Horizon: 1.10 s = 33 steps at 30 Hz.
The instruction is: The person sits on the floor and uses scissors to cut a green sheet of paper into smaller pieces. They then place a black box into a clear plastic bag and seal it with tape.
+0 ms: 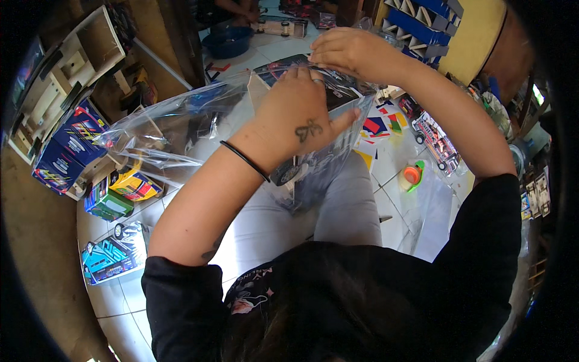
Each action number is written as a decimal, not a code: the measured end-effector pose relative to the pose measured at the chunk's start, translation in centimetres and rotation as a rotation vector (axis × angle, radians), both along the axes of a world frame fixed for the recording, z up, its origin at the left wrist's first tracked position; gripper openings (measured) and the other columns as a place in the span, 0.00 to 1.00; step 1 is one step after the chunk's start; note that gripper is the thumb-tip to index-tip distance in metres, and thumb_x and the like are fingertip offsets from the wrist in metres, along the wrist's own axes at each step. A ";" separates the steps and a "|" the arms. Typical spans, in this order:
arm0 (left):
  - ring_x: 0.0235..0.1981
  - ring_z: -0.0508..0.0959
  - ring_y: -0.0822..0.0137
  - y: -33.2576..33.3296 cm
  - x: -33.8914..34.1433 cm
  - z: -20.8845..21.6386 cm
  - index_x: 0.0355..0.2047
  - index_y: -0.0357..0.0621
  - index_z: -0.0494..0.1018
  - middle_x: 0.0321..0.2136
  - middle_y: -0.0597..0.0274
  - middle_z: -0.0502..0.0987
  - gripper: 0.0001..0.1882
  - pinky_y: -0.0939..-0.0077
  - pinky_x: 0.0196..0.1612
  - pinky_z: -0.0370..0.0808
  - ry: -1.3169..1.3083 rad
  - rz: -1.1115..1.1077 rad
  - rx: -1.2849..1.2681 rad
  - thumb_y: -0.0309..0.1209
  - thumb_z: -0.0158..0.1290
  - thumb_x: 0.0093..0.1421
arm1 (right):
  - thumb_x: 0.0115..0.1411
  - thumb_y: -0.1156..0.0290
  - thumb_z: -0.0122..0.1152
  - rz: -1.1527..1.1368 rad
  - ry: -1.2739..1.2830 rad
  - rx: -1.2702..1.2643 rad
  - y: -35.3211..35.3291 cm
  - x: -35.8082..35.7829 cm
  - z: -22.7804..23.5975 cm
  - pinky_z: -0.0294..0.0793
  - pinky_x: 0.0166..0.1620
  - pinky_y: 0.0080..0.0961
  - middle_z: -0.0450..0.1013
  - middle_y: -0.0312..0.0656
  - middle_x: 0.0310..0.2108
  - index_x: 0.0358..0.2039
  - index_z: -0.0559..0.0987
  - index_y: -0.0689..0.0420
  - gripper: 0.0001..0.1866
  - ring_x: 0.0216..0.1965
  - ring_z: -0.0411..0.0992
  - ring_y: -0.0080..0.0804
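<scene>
A toy truck (286, 174) with black wheels and dark printed panels lies across my lap, covered by a clear plastic sheet (163, 136) that spreads out to the left. My left hand (295, 114) lies on the wrapped truck, fingers flat and thumb stretched out to the right. Just beyond it, my right hand (362, 55) bends over the far edge of the plastic with its fingers together, seemingly gripping the film. Its thumb is hidden. Glare on the plastic hides much of the truck.
Printed toy trucks stand at left, one blue (114, 252) on the tiles. At right are another truck (435, 142), coloured scraps (383, 123) and an orange-topped container (412, 175). Beyond sit a dark blue basin (228, 42), a co-worker's hand (247, 15) and stacked blue-and-white parts (416, 30).
</scene>
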<state>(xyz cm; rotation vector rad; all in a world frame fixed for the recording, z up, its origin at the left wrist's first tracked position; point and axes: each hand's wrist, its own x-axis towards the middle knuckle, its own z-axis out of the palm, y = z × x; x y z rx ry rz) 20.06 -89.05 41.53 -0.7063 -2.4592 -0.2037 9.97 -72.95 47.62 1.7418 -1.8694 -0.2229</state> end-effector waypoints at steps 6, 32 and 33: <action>0.39 0.73 0.46 -1.4 -0.7 0.7 0.35 0.24 0.68 0.34 0.36 0.71 0.34 0.59 0.43 0.69 0.097 0.041 -0.035 0.54 0.41 0.57 | 0.49 0.72 0.56 0.005 0.074 0.012 0.1 0.3 -0.2 0.67 0.50 0.31 0.71 0.43 0.43 0.38 0.76 0.60 0.14 0.49 0.66 0.38; 0.39 0.72 0.51 -0.5 1.7 0.2 0.36 0.36 0.73 0.37 0.50 0.74 0.12 0.62 0.45 0.68 0.175 0.076 -0.115 0.32 0.46 0.58 | 0.48 0.70 0.54 0.067 0.195 -0.303 4.7 1.4 -2.2 0.60 0.51 0.38 0.71 0.44 0.40 0.34 0.75 0.58 0.12 0.48 0.64 0.40; 0.40 0.72 0.51 -0.4 1.8 0.3 0.37 0.36 0.72 0.37 0.50 0.74 0.12 0.63 0.44 0.68 0.253 0.061 -0.108 0.31 0.45 0.58 | 0.46 0.70 0.54 0.065 0.233 -0.468 6.8 1.0 -2.6 0.56 0.54 0.41 0.70 0.44 0.41 0.37 0.75 0.57 0.15 0.51 0.62 0.43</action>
